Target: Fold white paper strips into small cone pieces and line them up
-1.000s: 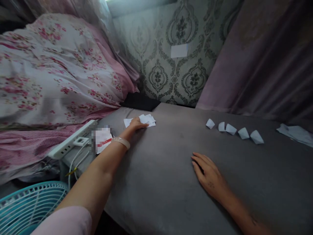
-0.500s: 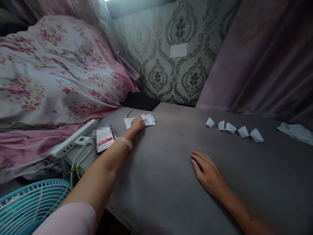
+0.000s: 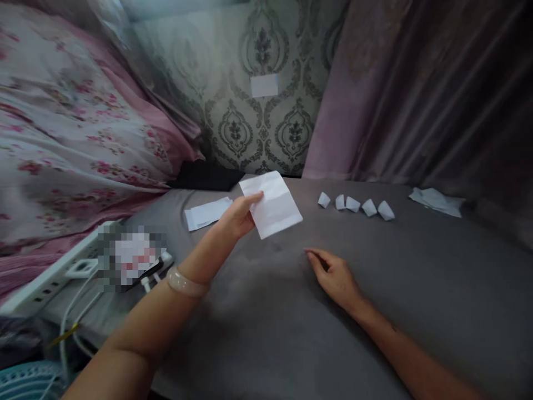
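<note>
My left hand [image 3: 238, 215] pinches a white sheet of paper [image 3: 272, 204] by its left edge and holds it lifted above the grey cloth-covered table [image 3: 416, 289]. A pale bangle sits on that wrist. A small pile of white paper sheets [image 3: 207, 213] lies on the table just left of the hand. My right hand [image 3: 335, 276] rests palm down on the table with its fingers stretched out, holding nothing, below and right of the lifted sheet. Several small folded white paper pieces [image 3: 353, 204] stand in a row farther back on the table.
More white paper [image 3: 437, 200] lies at the table's far right. A white power strip [image 3: 45, 272] with cables and a blurred-out item [image 3: 129, 256] sit at the left edge. A floral quilt [image 3: 62, 139] lies left, a patterned wall and a curtain [image 3: 437, 94] behind.
My left hand has picked one sheet off the pile and lifted it toward the middle. The view has shifted right. My right hand has stayed flat on the table.
</note>
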Action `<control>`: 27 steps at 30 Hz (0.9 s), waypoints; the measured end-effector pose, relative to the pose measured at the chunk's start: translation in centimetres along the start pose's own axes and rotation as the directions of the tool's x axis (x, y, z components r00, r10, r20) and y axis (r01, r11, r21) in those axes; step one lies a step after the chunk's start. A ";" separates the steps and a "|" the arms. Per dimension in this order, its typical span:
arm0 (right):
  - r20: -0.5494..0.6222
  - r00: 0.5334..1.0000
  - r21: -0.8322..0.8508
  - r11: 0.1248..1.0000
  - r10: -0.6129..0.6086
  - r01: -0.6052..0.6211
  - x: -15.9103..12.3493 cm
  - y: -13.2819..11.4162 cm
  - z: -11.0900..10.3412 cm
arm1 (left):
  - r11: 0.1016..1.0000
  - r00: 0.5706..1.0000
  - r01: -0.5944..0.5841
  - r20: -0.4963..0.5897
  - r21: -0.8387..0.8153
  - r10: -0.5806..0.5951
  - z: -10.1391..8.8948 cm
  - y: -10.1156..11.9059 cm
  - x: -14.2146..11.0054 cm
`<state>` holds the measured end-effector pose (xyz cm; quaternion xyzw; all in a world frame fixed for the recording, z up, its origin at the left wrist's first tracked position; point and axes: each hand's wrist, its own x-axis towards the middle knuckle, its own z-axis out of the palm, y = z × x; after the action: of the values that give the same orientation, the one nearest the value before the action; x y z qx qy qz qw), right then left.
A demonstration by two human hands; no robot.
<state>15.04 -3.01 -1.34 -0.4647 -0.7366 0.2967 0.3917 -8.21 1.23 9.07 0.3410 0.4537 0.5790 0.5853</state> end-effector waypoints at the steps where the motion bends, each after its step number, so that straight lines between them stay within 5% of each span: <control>1: -0.028 0.994 0.128 0.986 0.107 -0.102 0.2 -0.1 -0.2 | 0.997 0.998 0.062 0.030 -0.043 -0.060 0.8 -1.0 -0.5; 5: -0.018 0.930 0.525 0.795 0.368 -0.304 0.5 -0.6 -1.3 | 0.967 0.959 0.253 0.139 -0.038 -0.246 2.8 -5.1 -2.1; 12: 0.024 0.930 0.509 0.796 0.367 -0.327 0.1 -1.4 -2.0 | 0.949 0.919 0.304 0.234 0.088 -0.317 2.8 -8.6 -3.0; 15: 0.006 0.912 0.552 0.759 0.410 -0.344 0.3 -1.3 -2.1 | 0.963 0.918 0.217 0.302 0.160 -0.257 2.1 -8.6 -3.1; 18: -0.042 0.945 0.486 0.833 0.325 -0.265 0.5 -1.3 -2.7 | 0.934 0.961 -0.065 0.273 0.350 -0.036 1.6 -8.2 -3.2; 20: -0.107 0.979 0.350 0.928 0.174 -0.127 0.6 -1.5 -3.3 | 0.775 0.935 -0.339 0.283 0.533 0.214 1.4 -7.9 -3.4; 23: -0.186 0.978 0.061 0.993 -0.090 0.103 0.5 -1.7 -4.4 | 0.371 0.766 -0.623 0.440 0.689 0.468 0.9 -7.6 -3.5; 27: -0.033 0.934 -0.318 0.889 -0.357 0.329 0.2 -1.0 -5.3 | -0.035 0.565 -0.774 0.716 0.632 0.410 0.0 -7.9 -3.1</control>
<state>19.07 -2.78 2.25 -0.3955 -0.8256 0.0835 0.3937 -5.06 -2.61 2.13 0.8557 0.3943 0.3345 0.0200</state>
